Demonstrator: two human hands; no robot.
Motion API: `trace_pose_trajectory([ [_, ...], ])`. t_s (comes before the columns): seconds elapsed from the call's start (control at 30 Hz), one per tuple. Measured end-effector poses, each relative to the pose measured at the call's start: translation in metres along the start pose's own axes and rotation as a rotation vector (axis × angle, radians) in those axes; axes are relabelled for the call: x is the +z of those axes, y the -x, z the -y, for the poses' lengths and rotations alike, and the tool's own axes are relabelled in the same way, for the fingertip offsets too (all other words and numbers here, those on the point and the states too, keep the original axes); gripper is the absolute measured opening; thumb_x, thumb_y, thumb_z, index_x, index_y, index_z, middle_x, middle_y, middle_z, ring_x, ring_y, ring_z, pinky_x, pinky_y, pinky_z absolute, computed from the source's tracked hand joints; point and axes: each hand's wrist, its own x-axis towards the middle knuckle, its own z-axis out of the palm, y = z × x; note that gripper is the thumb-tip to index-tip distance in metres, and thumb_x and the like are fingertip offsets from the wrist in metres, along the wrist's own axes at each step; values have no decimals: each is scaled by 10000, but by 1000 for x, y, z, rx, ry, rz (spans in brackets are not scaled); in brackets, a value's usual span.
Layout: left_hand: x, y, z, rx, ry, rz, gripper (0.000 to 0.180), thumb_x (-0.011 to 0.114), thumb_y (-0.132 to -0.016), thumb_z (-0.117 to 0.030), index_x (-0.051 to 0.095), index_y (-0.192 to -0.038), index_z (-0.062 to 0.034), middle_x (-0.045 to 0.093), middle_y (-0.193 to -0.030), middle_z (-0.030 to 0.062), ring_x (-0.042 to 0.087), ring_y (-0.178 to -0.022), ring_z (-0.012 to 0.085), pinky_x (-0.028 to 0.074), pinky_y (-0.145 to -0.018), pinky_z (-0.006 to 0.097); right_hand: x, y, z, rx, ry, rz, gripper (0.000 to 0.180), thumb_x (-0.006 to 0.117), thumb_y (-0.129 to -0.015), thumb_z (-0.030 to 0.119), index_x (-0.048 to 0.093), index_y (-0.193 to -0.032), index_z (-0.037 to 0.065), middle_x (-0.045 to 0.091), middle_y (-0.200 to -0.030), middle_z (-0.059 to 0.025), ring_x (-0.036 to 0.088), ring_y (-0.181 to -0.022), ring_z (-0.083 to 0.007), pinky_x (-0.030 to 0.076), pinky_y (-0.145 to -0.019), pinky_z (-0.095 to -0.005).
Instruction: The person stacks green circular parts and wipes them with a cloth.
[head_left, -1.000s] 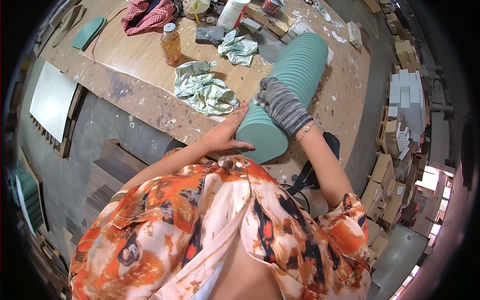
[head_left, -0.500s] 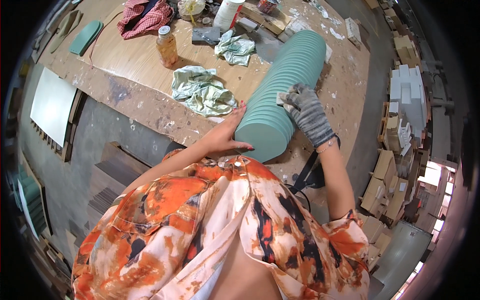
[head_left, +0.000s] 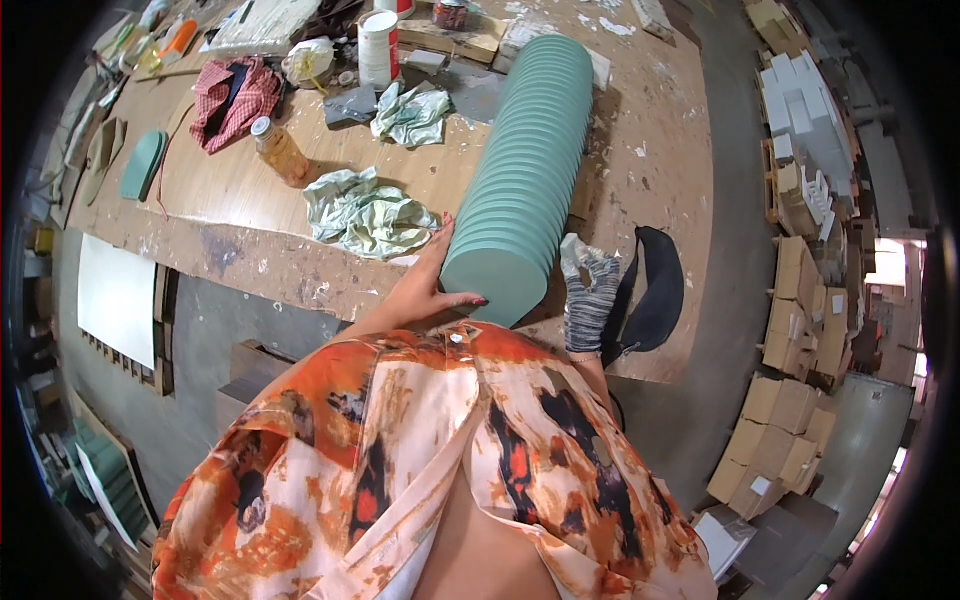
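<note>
I see crumpled green rag (head_left: 368, 212) on workbench (head_left: 250, 190), close for wiping. My left hand (head_left: 432, 288), bare, fingers spread flat, presses near end of long stack of green arched boards (head_left: 525, 170) lying on bench, so boards stay together. My right hand (head_left: 588, 292), striped glove, fingers curled loose, holds nothing, rests just beside stack.

Crumpled rag (head_left: 368, 212), amber jar (head_left: 279, 150), white tub (head_left: 378, 49) — perhaps paint.

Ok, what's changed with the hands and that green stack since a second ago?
The gloved right hand came off the top of the green ribbed stack and dropped down its right side. The bare left hand stays pressed against the stack's near end; the stack still lies on the workbench.
</note>
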Motion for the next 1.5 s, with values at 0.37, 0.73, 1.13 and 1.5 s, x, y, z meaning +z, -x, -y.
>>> trace_pose_trajectory([
  [0.37, -4, -3, -9, -42, 16, 20, 1168, 849, -705, -300, 63, -1504, 27, 82, -1568, 251, 105, -1463, 331, 160, -1173, 420, 1, 6, -14, -52, 74, -70, 288, 714, -816, 5, 671, -1093, 66, 596, -1001, -65, 567, -936, -193, 471, -876, -321],
  [0.73, -6, -1, -4, 35, 8, -38, 1166, 817, -736, -372, 35, -1495, 41, 82, -1552, 286, 148, -1445, 386, 185, -1169, 431, 2, -74, 55, -174, -3, 339, 246, 687, -803, -49, 676, -1041, 13, 560, -1105, -97, 562, -1019, -212, 482, -906, -319],
  [1.13, -5, 2, 1, 56, 37, -71, 1155, 832, -721, -347, 64, -1505, 10, 119, -1550, 277, 165, -1444, 372, 200, -1165, 426, 61, -120, 102, -692, 603, 790, 257, 674, -821, 125, 705, -1072, 80, 589, -1055, -148, 557, -1019, -302, 456, -915, -397],
  [1.5, -1, 7, 4, 25, -4, -69, 1166, 819, -721, -396, 58, -1507, 5, 122, -1554, 263, 190, -1433, 387, 218, -1161, 431, 146, -116, 117, -932, 996, 1288, 203, 589, -787, 127, 706, -924, 33, 618, -1087, -201, 583, -1056, -334, 469, -915, -378],
])
